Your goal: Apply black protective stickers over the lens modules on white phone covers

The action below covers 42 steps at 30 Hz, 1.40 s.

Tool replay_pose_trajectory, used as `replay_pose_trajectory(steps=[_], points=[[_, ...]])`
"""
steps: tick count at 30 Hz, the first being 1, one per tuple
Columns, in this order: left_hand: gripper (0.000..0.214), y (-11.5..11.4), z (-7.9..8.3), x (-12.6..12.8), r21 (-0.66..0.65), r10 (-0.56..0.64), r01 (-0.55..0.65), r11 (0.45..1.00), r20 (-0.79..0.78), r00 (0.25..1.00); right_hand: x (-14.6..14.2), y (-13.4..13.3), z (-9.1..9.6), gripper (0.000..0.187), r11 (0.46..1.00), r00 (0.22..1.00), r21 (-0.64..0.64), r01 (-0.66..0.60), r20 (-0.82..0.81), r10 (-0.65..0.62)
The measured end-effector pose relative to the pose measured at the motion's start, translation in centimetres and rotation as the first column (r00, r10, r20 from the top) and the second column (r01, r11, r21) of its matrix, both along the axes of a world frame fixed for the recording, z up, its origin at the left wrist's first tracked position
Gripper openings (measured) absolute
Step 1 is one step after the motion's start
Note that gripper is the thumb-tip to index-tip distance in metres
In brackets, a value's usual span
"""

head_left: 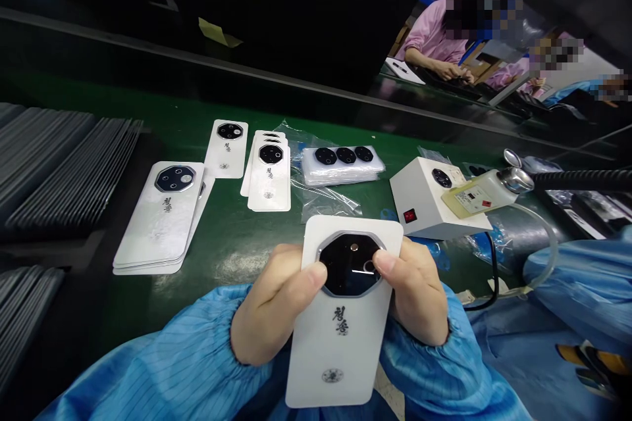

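Observation:
Both my hands grip a white phone back cover with an octagonal black camera module in a silver rim. My left hand holds its left edge, with the thumb on the rim. My right hand holds the right edge, with the thumb pressing the module's other side. Blue striped sleeves cover both wrists. On the green mat to the left lie a stack of similar white covers, a single white cover and another stack.
A plastic-wrapped strip of black lens parts lies beyond my hands. To the right stand a white box with a red switch and a hose-fed metal nozzle. Grey stacked trays fill the left. Co-workers in pink sit at the far right.

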<state>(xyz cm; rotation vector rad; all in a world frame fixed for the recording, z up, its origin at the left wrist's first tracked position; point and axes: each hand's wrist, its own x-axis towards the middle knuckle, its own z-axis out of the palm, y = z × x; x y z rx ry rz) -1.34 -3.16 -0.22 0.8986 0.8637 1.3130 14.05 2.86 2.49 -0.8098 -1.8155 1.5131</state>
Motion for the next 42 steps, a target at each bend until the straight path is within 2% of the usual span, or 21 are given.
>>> replay_pose_trajectory(steps=[5, 8, 11, 14, 17, 20, 23, 28, 32, 38, 42], points=[[0.038, 0.8, -0.4, -0.4, -0.037, -0.044, 0.042, 0.998, -0.056, 0.997, 0.1, 0.3, -0.9, 0.033, 0.99, 0.996, -0.119, -0.069, -0.067, 0.061], [0.036, 0.9, -0.6, -0.2, 0.015, -0.047, 0.049, 0.999, -0.095, 0.994, 0.0, 0.5, -0.8, 0.036, 0.987, 0.995, -0.151, -0.052, -0.091, 0.039], [0.039, 0.5, -0.5, 0.2, 0.082, -0.06, 0.069, 0.994, -0.105, 0.993, -0.1, 0.3, -0.1, 0.039, 0.988, 0.994, -0.129, -0.079, -0.084, 0.069], [0.035, -0.2, -0.3, 0.5, 0.101, -0.034, 0.038, 0.994, -0.04, 0.999, -0.2, -0.2, 0.7, 0.041, 0.995, 0.994, -0.052, -0.088, -0.065, 0.085], [0.033, -0.8, 0.0, 0.4, 0.081, -0.086, 0.077, 0.994, 0.106, 0.991, -0.6, -0.7, 1.2, 0.042, 0.998, 0.995, 0.015, -0.054, -0.084, 0.056], [0.037, -1.1, 0.1, 0.1, 0.083, -0.147, 0.134, 0.987, 0.167, 0.975, -0.9, -1.0, 1.4, 0.041, 0.998, 0.991, 0.022, -0.055, -0.123, 0.057], [0.037, -1.4, 0.3, 0.0, 0.097, -0.148, 0.135, 0.986, 0.143, 0.979, -1.1, -1.0, 1.5, 0.04, 0.997, 0.989, 0.007, -0.075, -0.131, 0.075], [0.034, -1.2, 0.7, 0.2, 0.135, -0.127, 0.099, 0.986, 0.22, 0.967, -1.1, -0.8, 2.0, 0.04, 0.996, 0.991, -0.01, -0.086, -0.103, 0.084], [0.036, -0.8, 0.9, 0.2, 0.184, -0.158, 0.126, 0.975, 0.169, 0.973, -1.0, -0.6, 2.5, 0.039, 0.989, 0.993, -0.089, -0.116, -0.016, 0.115], [0.037, -1.0, 1.1, -0.4, 0.02, -0.111, 0.109, 0.994, 0.134, 0.985, -1.2, -0.5, 2.8, 0.04, 0.968, 0.996, -0.236, -0.08, 0.03, 0.09], [0.034, -0.9, 1.1, -0.5, 0.039, -0.113, 0.11, 0.993, 0.109, 0.988, -1.4, -0.5, 2.7, 0.04, 0.963, 0.997, -0.263, -0.062, 0.021, 0.07]])
